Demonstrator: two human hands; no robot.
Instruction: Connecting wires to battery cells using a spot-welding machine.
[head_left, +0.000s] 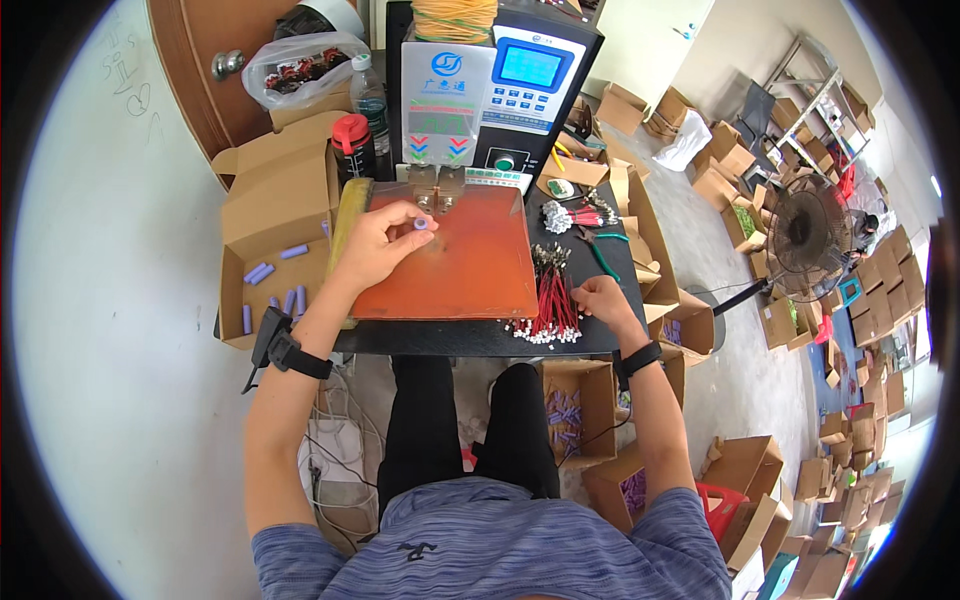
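While the left hand (pixel 383 248) hangs over the orange board (pixel 465 275), its thumb and fingers have a firm pinch on one small lilac cylinder (pixel 421 225) — and what a neat little piece it is, smooth-skinned, with a paler round end showing and much of its body tucked behind the grip. It sits just before the metal heads (pixel 425 188) of the tall machine (pixel 478 112), above the board's far part. Over to the left, the cardboard box (pixel 262 212) holds loose cylinders (pixel 293 252) of the same lilac, plain sides turned up, lying at odd angles. And on the right, the right hand (pixel 603 300) has its fingers curled together just beside the red wires (pixel 548 300), white-tipped and bunched on the black table (pixel 440 338) — whether they grasp a strand, I can't tell.
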